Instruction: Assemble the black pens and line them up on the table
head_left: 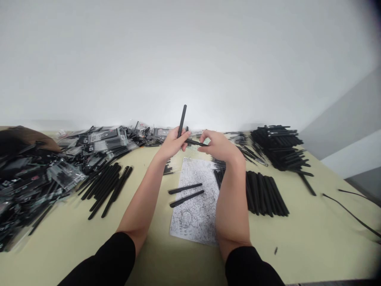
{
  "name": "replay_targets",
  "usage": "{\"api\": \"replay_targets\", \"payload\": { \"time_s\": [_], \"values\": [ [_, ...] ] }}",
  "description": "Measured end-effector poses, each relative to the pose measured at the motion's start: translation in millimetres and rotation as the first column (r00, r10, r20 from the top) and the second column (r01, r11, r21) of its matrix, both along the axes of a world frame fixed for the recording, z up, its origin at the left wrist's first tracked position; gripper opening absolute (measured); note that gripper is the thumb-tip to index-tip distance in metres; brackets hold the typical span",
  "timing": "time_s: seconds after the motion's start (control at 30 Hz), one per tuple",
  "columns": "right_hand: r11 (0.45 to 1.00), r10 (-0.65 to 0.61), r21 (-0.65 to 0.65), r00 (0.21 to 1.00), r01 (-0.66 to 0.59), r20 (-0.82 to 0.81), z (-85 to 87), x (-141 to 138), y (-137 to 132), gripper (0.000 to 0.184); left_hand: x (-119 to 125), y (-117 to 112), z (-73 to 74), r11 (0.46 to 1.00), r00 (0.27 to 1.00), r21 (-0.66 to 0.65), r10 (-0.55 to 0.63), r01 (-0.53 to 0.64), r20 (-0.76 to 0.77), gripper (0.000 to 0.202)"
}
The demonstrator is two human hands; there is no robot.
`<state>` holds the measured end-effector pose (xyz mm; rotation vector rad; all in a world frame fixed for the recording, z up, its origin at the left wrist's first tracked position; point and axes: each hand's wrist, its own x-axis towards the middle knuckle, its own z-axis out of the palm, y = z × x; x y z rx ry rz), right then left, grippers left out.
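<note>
My left hand [172, 143] is closed around a black pen [182, 117] that points up and slightly right. A second slim black pen piece [195, 142] lies crosswise from the left fingers toward my right hand [222, 146]. The right thumb and fingertips pinch the far end of this crosswise piece; its exact tip is hard to make out. Below the hands, a sheet of paper [193, 224] covered in dense dark scribbles lies on the table, with two black pens [187, 198] resting across its left edge.
Black pens lie in a loose group [108, 190] at left and a row [264, 194] at right. Plastic-wrapped packets [104, 137] are heaped at far left, near a brown bag [35, 139]. A pen stack [279, 147] stands back right. Thin cables [351, 214] cross the right edge.
</note>
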<state>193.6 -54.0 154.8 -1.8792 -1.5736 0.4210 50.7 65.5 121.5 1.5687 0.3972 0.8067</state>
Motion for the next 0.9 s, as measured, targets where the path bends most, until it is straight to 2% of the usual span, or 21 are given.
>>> {"api": "replay_targets", "payload": {
  "time_s": [0.13,0.3,0.67,0.9],
  "values": [
    [0.997,0.070,0.044,0.997,-0.070,-0.018,-1.3,1.3,0.1,0.019,0.8,-0.7,-0.6,1.000,1.000,-0.001,-0.005,0.005,0.014,0.032],
    [0.994,0.110,-0.012,0.992,-0.109,0.062,0.7,0.4,0.3,0.034,-0.6,0.5,-0.9,1.000,1.000,-0.020,0.014,-0.014,0.001,0.034],
    [0.999,0.037,0.004,0.998,-0.038,0.053,0.7,2.0,0.9,0.013,1.6,-0.3,-2.0,0.999,1.000,-0.038,0.002,-0.002,0.003,0.036],
    [0.998,-0.035,-0.042,0.998,0.037,0.052,3.0,0.7,2.1,0.008,4.0,-3.0,-3.7,0.999,1.000,-0.038,0.004,-0.004,-0.004,0.036]
  ]
}}
